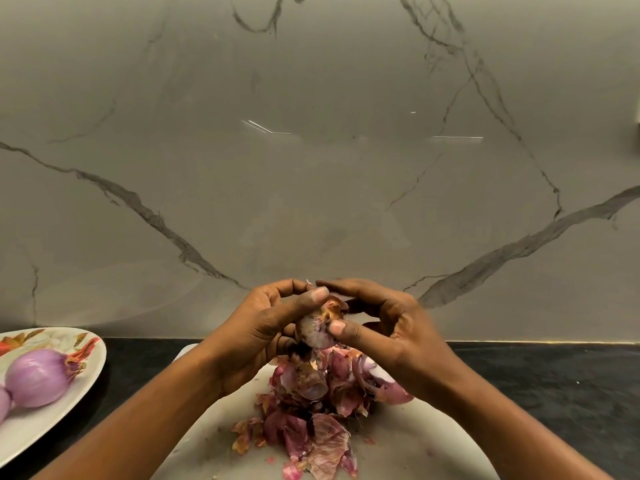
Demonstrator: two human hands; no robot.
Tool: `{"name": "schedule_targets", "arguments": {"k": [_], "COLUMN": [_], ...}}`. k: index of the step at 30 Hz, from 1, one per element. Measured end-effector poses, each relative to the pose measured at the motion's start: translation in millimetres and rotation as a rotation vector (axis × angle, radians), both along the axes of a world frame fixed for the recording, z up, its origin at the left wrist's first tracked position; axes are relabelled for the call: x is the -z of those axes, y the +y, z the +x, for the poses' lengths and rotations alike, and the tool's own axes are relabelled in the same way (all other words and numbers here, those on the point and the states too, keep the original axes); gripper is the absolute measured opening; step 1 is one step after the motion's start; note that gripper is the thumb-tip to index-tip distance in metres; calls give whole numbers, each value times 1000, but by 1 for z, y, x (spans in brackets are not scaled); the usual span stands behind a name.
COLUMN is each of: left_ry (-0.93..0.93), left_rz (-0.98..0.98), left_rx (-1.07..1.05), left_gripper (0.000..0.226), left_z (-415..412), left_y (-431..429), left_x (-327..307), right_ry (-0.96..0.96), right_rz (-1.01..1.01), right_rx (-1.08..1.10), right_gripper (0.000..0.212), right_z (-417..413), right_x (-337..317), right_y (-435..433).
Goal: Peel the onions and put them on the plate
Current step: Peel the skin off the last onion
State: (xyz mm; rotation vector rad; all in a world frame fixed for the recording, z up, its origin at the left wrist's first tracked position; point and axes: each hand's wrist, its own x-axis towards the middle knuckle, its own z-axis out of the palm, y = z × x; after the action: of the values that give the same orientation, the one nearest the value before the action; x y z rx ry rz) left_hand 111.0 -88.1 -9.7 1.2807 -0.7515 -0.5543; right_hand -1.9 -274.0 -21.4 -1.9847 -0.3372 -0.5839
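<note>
Both hands are raised together above a white board (398, 441), with 1 onion (317, 329) caught between them.

Left hand (266, 327): fingers curled round the onion's left and far side. The thumb (313, 296) lies across its top, with the tip pressed down on the papery skin. Grip closed on the bulb.

Right hand (391, 327): thumb (341, 329) pressed against the onion's right flank. The other fingers (349, 287) arch over the top and meet the left hand's fingertips. They are bent, not spread. What they pinch behind the bulb is hidden, so I cannot tell if they hold loose skin.

The onion is half stripped. Pale purple flesh shows on the lower part, and brown, dry skin still clings near the top (a flake stands up by the right thumb).

Directly under the hands, a heap of peels (318, 403) sits on the board, reddish-purple and brown, spreading toward the near edge.

The plate (41, 434) is at far left, well apart from the hands. It has a flower pattern and rests on the black counter (554, 382). 1 peeled onion (36, 377) lies on it. A 2nd onion (3, 403) is cut off by the frame edge and touches the 1st.

A grey veined wall (311, 168) rises behind.
</note>
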Motion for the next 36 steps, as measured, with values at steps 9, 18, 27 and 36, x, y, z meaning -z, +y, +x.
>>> {"name": "schedule_targets", "arguments": {"k": [9,18,27,36], "left_ry": [6,-3,84,131], "left_rz": [-42,-52,-132,-125], "left_rx": [135,132,176,151], "left_gripper": [54,48,48,52], "left_z": [0,2,3,4], "left_y": [1,2,4,4], "left_x": [2,0,-1,0], "right_ry": [-50,-61,-32,-56], "right_rz": [154,319,365,377], "right_rx": [151,138,201,275], "right_gripper": [31,23,18,14], "right_z": [3,3,3,2], "right_x": [-3,-6,-6,-8], "right_y": [-4,-5,-7,-10]}}
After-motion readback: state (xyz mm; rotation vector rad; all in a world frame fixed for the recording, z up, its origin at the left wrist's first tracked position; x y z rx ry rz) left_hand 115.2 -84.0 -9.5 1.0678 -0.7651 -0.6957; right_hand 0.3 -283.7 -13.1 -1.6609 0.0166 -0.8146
